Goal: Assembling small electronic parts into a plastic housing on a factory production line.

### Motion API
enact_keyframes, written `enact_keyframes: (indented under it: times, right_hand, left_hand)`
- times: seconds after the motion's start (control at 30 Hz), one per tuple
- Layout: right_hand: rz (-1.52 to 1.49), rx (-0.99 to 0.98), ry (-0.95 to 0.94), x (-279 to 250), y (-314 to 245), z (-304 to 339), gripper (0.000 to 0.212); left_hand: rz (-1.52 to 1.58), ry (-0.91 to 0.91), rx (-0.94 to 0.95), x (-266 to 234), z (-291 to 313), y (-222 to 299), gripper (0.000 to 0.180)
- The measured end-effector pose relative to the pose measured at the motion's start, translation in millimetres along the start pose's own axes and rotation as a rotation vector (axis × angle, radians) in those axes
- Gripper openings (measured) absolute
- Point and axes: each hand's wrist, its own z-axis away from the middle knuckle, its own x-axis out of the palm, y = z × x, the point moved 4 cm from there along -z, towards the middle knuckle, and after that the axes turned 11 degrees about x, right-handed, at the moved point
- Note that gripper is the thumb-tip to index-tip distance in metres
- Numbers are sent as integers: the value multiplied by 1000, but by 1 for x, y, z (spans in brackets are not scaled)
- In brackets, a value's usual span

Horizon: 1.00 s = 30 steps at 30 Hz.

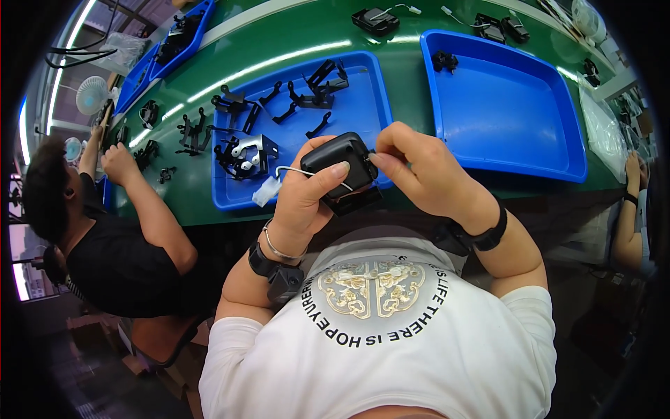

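My left hand [303,195] grips a black plastic device housing [336,157] with rounded corners, its thumb across the face. A white cable leaves the housing and loops past the thumb to a white plug [266,190], which hangs beside the left wrist. At the housing's right edge, my right hand [426,167] is closed in a pinch. Whatever its fingertips hold there is too small to name. Behind the left hand lies a blue tray [385,105] with several black brackets [310,98]. A silvery metal bracket [259,150] sits in that tray's near left part.
At the right stands a second blue tray [509,133] with a small black part [444,61] in its corner. More cabled black housings [375,21] lie at the far side of the green table [293,52]. A co-worker [118,244] works at the left; another person's arm [628,216] shows far right.
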Motion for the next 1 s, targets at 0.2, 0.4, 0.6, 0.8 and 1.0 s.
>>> enact_keyframes:
  times: [0.2, 0.4, 0.6, 0.8, 1.0]
  right_hand:
    - [149, 245, -78, 3, 6, -16, 22]
    - [-57, 143, -37, -2, -5, -11, 21]
    - [127, 223, -22, 14, 3, -16, 19]
    - [-277, 269, 76, 4, 10, -7, 20]
    - [-66, -95, 9, 19, -28, 18, 26]
  left_hand:
    - [-35, 3, 41, -7, -8, 3, 40]
    - [19, 8, 66, -6, -5, 9, 37]
    - [71, 6, 57, -13, -5, 2, 36]
    - [187, 4, 37, -21, -4, 2, 48]
    - [242, -111, 135, -31, 4, 4, 56]
